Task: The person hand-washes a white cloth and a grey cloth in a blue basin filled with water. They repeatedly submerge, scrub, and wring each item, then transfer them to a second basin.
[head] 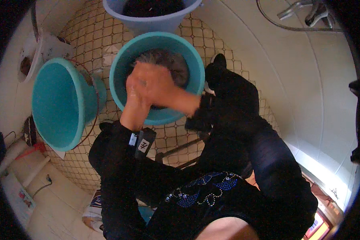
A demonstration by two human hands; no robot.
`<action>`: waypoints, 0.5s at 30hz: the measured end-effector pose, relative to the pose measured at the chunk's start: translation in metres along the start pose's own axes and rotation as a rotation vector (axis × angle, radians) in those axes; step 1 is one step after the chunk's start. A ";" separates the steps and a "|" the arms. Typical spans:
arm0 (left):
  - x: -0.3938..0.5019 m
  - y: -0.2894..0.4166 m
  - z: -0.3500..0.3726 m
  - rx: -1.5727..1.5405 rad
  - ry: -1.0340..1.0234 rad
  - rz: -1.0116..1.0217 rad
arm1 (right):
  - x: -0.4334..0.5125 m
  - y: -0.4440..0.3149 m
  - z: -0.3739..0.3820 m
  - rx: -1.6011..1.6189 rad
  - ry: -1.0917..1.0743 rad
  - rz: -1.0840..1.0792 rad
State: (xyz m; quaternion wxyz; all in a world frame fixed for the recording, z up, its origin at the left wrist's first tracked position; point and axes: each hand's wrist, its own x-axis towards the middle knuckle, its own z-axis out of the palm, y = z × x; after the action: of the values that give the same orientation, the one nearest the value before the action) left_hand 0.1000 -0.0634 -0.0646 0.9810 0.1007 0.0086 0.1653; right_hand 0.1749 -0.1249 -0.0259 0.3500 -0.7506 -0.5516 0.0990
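My left hand (134, 85) and my right hand (160, 82) are pressed together above a round teal bucket (157, 36). Motion blurs both, and the right hand partly covers the left. Whether any cloth is pinched between them is hidden. Inside the bucket, behind and below my hands, lies a dark grey, wet-looking cloth (175, 64). Long black sleeves reach to both wrists, and a small black device (145, 142) with a marked label is on the left one.
A second teal bucket (57, 103) lies tipped on its side at left, beside a white container (45, 57). Beyond the middle bucket stands a pale blue tub (153, 22) with dark contents. A metal tap (315, 13) and hose are at upper right. The floor is tiled (195, 33).
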 end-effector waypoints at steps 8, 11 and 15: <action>0.018 0.039 0.014 0.295 0.770 -0.058 | 0.030 0.063 0.036 0.537 0.230 0.500; 0.017 0.072 0.019 0.303 0.783 -0.033 | 0.038 0.057 0.020 0.875 0.093 0.795; 0.019 0.076 0.018 0.457 0.874 -0.023 | 0.047 0.031 -0.019 1.030 0.149 0.528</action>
State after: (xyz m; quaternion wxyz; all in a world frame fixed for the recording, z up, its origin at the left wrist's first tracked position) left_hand 0.0938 0.0097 -0.0312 0.8403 0.2346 0.4563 0.1752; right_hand 0.2258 -0.0951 -0.0207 0.6712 -0.6007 -0.2004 0.3854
